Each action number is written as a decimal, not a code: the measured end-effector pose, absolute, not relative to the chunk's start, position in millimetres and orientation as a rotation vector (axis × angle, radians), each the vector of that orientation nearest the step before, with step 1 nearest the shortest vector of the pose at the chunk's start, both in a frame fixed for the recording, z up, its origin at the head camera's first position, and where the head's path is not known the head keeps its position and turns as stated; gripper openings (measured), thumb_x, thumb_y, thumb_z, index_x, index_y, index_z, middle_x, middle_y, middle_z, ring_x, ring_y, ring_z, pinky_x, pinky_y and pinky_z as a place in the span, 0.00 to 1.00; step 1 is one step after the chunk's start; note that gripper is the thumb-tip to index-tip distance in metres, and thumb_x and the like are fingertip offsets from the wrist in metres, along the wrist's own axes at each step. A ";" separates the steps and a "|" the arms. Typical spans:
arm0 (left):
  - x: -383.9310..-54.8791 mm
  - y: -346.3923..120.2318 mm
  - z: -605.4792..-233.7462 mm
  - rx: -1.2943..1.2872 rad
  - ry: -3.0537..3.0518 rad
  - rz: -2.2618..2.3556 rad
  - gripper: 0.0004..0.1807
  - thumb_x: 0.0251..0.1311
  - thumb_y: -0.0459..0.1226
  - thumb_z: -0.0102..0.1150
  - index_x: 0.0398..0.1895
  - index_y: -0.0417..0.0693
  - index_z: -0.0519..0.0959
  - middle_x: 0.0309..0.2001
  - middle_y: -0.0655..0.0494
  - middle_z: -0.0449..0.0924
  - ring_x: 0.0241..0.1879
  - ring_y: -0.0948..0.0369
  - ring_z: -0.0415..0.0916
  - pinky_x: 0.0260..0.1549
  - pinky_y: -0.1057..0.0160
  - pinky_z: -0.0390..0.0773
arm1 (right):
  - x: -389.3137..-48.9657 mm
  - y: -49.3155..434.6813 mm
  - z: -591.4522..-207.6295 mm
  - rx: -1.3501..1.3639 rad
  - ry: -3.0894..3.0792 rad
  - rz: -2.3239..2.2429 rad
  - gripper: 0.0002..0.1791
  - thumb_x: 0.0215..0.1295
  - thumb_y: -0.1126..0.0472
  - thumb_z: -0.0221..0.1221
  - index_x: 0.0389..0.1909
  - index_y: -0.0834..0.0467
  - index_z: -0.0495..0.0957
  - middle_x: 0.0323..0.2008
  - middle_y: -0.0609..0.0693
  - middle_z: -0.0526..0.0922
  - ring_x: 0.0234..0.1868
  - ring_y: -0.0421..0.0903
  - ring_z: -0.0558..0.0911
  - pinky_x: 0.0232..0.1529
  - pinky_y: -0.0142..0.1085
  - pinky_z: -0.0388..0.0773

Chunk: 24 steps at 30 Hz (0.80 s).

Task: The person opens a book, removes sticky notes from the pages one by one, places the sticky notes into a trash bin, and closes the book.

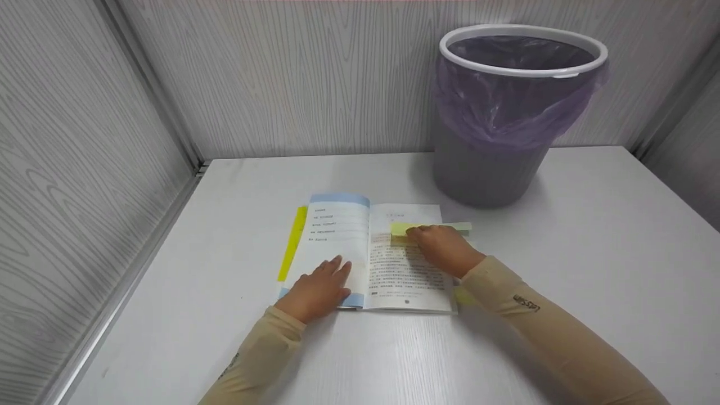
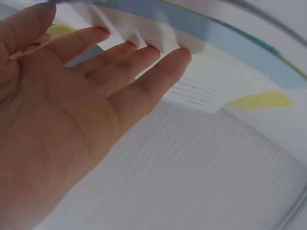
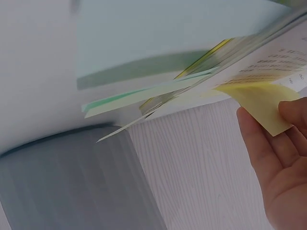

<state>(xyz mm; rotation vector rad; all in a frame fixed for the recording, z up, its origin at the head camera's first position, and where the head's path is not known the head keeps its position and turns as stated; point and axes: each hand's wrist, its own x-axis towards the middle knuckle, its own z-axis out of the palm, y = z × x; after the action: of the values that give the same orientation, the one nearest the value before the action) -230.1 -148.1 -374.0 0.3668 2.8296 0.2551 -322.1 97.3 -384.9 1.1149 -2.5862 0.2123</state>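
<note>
An open book [image 1: 337,253] lies on the white table, with a blue-banded left page and a right page of printed text. My left hand [image 1: 316,289] rests on the lower part of the left page; its fingers are extended in the left wrist view. On the upper right page, my right hand [image 1: 447,247] pinches a pale yellow sticky note [image 3: 264,108] between thumb and fingers. The note's far edge still touches the page, while its held end is lifted and bent. Pale green sticky strips [image 1: 464,226] jut from the book's right edge beside that hand.
A bright yellow strip [image 1: 292,244] sticks out at the book's left side, and another yellow tab [image 1: 464,295] shows under the right sleeve. Behind the book stands a grey bin [image 1: 484,174] with a purple liner [image 1: 506,112]. Wood-grain panels [image 1: 281,79] enclose the table.
</note>
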 end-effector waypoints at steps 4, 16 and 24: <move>-226.4 -168.6 -372.9 0.419 2.810 0.278 0.31 0.69 0.40 0.53 0.72 0.44 0.60 0.73 0.47 0.55 0.72 0.48 0.54 0.66 0.45 0.59 | -324.2 92.3 -384.9 1.106 -2.583 0.235 0.06 0.61 0.75 0.57 0.36 0.64 0.79 0.35 0.59 0.86 0.31 0.54 0.86 0.29 0.42 0.82; -227.7 -211.5 -382.7 0.668 2.830 0.439 0.29 0.63 0.40 0.59 0.68 0.52 0.67 0.70 0.53 0.62 0.69 0.52 0.60 0.63 0.47 0.64 | -327.7 101.4 -379.1 0.937 -2.782 0.490 0.12 0.67 0.70 0.56 0.49 0.64 0.82 0.46 0.58 0.85 0.46 0.53 0.84 0.46 0.44 0.81; -226.1 -212.0 -384.4 0.651 2.851 0.437 0.30 0.62 0.40 0.61 0.67 0.51 0.68 0.69 0.52 0.63 0.69 0.52 0.60 0.62 0.47 0.65 | -333.6 104.5 -376.3 0.756 -2.846 0.855 0.14 0.70 0.65 0.55 0.53 0.64 0.80 0.48 0.57 0.84 0.41 0.48 0.82 0.47 0.44 0.79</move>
<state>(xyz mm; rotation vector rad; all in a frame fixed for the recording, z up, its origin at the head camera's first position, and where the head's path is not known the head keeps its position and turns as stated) -226.1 -212.0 -384.4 0.6513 2.8512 0.4368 -333.6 104.5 -376.3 0.7555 -2.8458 0.8545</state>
